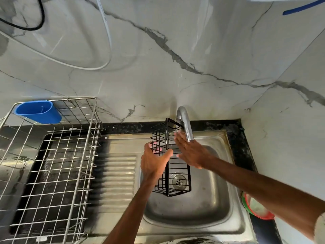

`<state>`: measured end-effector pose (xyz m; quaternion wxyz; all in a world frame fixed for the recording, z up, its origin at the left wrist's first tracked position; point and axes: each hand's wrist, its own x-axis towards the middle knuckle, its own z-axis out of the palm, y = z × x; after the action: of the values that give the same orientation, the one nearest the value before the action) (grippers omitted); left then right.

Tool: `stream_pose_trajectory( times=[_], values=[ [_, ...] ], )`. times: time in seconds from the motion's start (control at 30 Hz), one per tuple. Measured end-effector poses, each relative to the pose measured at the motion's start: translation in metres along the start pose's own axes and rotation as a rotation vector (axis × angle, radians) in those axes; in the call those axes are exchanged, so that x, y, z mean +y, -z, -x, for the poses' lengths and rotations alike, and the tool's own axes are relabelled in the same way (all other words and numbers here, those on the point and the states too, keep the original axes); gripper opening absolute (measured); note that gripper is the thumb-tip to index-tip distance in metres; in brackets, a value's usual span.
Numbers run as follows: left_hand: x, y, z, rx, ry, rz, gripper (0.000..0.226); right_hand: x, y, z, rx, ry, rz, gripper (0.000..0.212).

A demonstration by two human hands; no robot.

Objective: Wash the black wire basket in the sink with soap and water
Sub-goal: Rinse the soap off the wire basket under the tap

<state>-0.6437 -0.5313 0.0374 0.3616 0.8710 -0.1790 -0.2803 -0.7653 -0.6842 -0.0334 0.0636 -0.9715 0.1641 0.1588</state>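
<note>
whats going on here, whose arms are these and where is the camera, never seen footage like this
There is no machine here. These are a person's two bare arms, filmed by one camera worn on their head, which looks down at a kitchen sink. The left hand grips a black wire basket and holds it on end over the sink. The right hand has straight fingers laid flat against the basket's right side, just under the tap. I cannot tell whether water is running. Left of the sink stands a metal dish rack with a blue cup at its back corner. A green and red bowl shows at the right edge.
</note>
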Motion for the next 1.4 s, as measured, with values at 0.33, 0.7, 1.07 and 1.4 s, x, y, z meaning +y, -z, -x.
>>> stream_pose_trajectory(
  times=[0.33,0.7,1.07,1.4],
  values=[
    [-0.010,-0.011,-0.007,0.059,0.014,0.181,0.060,-0.003,-0.047,0.038,-0.023,0.207,0.125,0.075],
    [-0.015,-0.025,-0.006,-0.013,-0.013,0.256,0.074,0.015,0.008,-0.015,-0.003,-0.019,0.173,0.080],
    [-0.016,-0.024,-0.004,0.088,-0.133,0.313,0.068,-0.005,-0.045,0.042,-0.008,0.225,0.203,0.075],
    [-0.012,-0.023,-0.013,0.163,-0.126,0.508,0.069,0.024,0.003,0.024,-0.002,0.236,0.060,0.065]
  ],
)
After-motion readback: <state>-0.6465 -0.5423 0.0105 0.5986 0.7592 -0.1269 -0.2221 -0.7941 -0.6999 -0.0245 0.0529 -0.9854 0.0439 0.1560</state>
